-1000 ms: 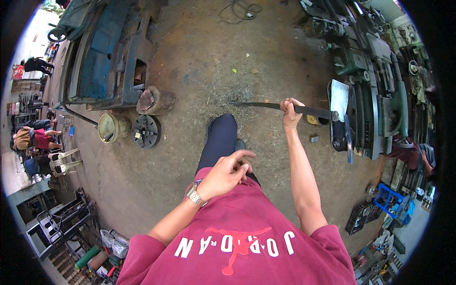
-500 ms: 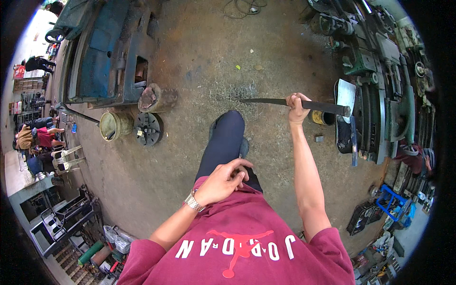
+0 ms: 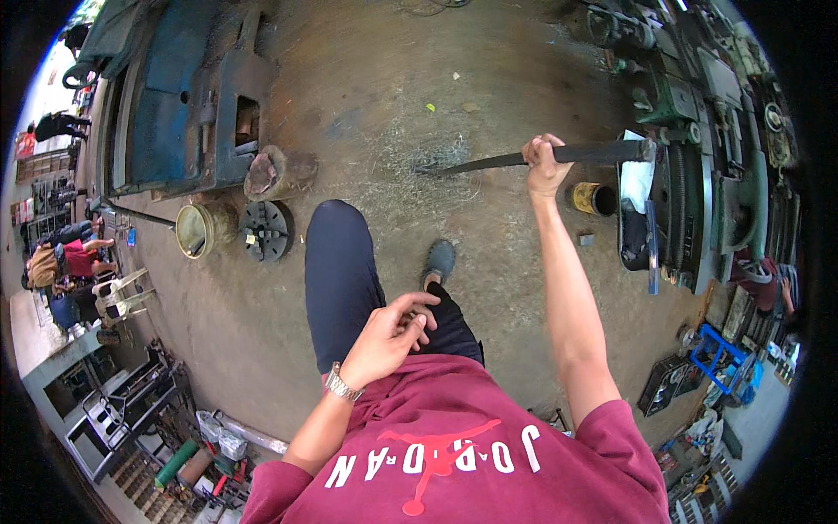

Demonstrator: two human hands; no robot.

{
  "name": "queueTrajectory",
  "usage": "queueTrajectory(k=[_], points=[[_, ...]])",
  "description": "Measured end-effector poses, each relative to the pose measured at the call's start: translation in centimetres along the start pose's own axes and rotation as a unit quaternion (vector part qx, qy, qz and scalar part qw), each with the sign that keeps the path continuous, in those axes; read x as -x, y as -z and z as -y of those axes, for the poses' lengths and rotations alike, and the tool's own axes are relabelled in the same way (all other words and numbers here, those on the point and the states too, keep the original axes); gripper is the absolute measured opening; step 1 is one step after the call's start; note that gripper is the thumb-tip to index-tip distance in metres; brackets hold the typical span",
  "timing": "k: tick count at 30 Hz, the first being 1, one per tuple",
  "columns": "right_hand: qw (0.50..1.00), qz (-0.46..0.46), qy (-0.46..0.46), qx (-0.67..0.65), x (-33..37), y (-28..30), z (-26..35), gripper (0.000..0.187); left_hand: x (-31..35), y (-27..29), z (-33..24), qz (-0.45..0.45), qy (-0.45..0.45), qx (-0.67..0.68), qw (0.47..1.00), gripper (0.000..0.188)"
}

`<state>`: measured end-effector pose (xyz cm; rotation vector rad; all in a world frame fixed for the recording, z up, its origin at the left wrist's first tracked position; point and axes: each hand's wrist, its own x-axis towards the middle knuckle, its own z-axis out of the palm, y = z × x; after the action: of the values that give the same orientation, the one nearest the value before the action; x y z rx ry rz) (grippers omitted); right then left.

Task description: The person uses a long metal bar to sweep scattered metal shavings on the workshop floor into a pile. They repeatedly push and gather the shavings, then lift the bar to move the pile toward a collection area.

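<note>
My right hand is wrapped round a long dark bar, held out at arm's length in front of me. The bar's thick end points right, over the machine's edge. Toward the left it narrows, and its thin end overlaps a scatter of thin metal shavings on the floor; I cannot tell if it touches them. At my waist, my left hand hangs loosely bent in front of my shirt, fingers apart with nothing visible in them. A metal-banded watch is on that wrist.
A blue machine stands at left, beside a bucket, a round slotted chuck and a cylindrical block. Right are a green lathe, a yellow-rimmed tin and a blue frame. People sit far left.
My legs have shifted: the left knee is now farther left and a shoe shows between my legs. The bar's right end has risen in view. Both hands keep their hold and pose.
</note>
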<state>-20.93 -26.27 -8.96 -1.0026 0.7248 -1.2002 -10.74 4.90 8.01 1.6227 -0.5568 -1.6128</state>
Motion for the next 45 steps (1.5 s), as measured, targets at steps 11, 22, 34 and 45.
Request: queueTrajectory(k=[11,22,34,45], points=[[1.0,0.009,0.02,0.005,0.8,-0.6,0.0,0.027,0.7,1.5,0.6,-0.03,0.0,0.008,1.0,0.027],[0.992,-0.079,0.091,0.024,7.4,3.8,0.5,0.034,-5.1,4.2,-3.4,0.097,0.024,-0.047,0.994,0.025],[0.971,-0.062,0.024,0.229,3.4,-8.7,-0.9,0.028,-14.9,4.7,-13.9,0.12,-0.413,-0.173,0.886,0.075],[0.964,0.048,-0.017,0.26,8.2,-14.4,4.0,0.012,-13.3,3.0,-17.6,0.076,-0.494,-0.146,0.854,0.022]])
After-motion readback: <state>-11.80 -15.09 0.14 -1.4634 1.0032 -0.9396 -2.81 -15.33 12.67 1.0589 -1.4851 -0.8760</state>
